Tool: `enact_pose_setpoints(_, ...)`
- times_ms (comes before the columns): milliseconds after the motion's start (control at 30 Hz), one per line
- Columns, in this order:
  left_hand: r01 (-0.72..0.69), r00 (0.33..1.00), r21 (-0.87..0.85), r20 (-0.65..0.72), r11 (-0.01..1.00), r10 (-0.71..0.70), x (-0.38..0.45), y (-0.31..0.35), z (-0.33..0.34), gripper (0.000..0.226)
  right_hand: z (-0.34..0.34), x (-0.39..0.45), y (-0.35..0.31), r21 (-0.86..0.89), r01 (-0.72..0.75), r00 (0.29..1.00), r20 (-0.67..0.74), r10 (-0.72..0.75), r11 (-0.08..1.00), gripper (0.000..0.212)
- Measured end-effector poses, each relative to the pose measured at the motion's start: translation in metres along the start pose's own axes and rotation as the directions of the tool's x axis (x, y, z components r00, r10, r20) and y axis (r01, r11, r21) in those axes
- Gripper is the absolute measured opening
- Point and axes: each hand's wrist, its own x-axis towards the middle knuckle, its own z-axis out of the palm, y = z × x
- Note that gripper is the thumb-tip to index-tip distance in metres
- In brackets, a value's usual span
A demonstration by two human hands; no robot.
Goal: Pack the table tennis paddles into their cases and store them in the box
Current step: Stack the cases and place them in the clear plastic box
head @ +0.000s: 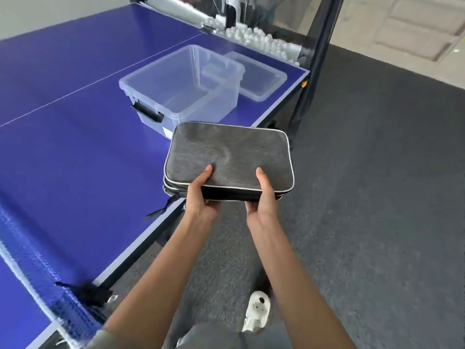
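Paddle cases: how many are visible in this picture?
1. The grey fabric paddle case is held by the left hand and right hand near the clear plastic box. Others may lie out of view.

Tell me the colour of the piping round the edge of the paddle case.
White piping on the grey case, clearest in the head view.

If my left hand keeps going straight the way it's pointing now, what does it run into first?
Probably the clear box. The left hand grips the near edge of the gray case and points toward the open box on the table. Depth is unclear, so height over the rim is uncertain.
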Motion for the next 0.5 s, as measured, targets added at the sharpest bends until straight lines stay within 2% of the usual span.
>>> enact_pose_setpoints(133, -0.069, 0.997, -0.061, -0.032, 0.996, 0.068, 0.036, -0.011, 0.055, 0.025, 0.029, 0.049, -0.05, -0.074, -0.04, 0.998, 0.043, 0.043, 0.996, 0.05)
enact_pose_setpoints(267, -0.172, 0.983, -0.064, -0.075, 0.983, 0.167, 0.073, -0.009, 0.103, 0.02, 0.068, 0.094, -0.085, -0.118, -0.082, 0.992, 0.087, 0.092, 0.99, 0.052)
enact_pose_setpoints(400, -0.275, 0.948, -0.038, -0.177, 0.961, 0.264, 0.119, 0.005, 0.148, 0.043, 0.112, 0.147, -0.11, -0.149, -0.112, 0.977, 0.166, 0.137, 0.982, 0.052)
enact_pose_setpoints(500, -0.337, 0.924, -0.072, -0.218, 0.939, 0.315, 0.158, 0.023, 0.181, 0.041, 0.158, 0.186, -0.126, -0.191, -0.116, 0.96, 0.231, 0.16, 0.975, 0.054)
